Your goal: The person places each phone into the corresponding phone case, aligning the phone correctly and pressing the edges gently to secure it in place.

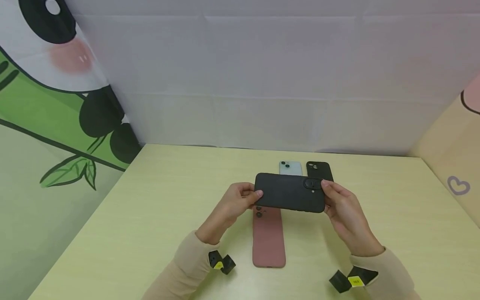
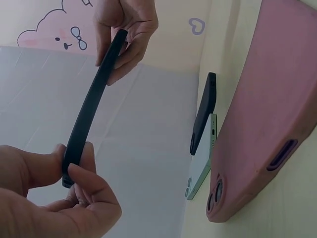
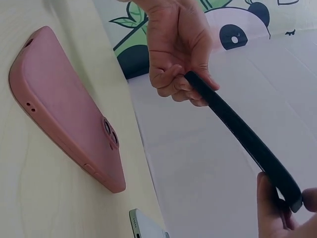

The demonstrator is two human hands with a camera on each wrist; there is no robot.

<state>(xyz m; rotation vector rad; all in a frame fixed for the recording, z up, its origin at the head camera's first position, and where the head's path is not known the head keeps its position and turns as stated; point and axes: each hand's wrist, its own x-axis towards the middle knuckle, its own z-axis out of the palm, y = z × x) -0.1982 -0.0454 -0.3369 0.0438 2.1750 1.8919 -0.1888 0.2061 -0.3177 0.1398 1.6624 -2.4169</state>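
A black phone case (image 1: 286,192) is held level above the table by both hands, its back with the camera ring facing the head camera. I cannot tell whether a phone sits inside it. My left hand (image 1: 234,202) pinches its left end between thumb and fingers. At the right end, beside the camera ring, my right hand (image 1: 346,212) grips it the same way. In both wrist views the case (image 2: 91,109) shows edge-on and looks slightly bowed. Below it a pink phone (image 1: 269,243) lies back up, its top partly hidden by the case.
Behind the held case, a pale green phone (image 1: 290,168) and a black phone (image 1: 318,170) lie side by side on the light yellow table (image 1: 180,179). A pale wall (image 1: 243,83) stands at the back, with cartoon-printed panels at left and right.
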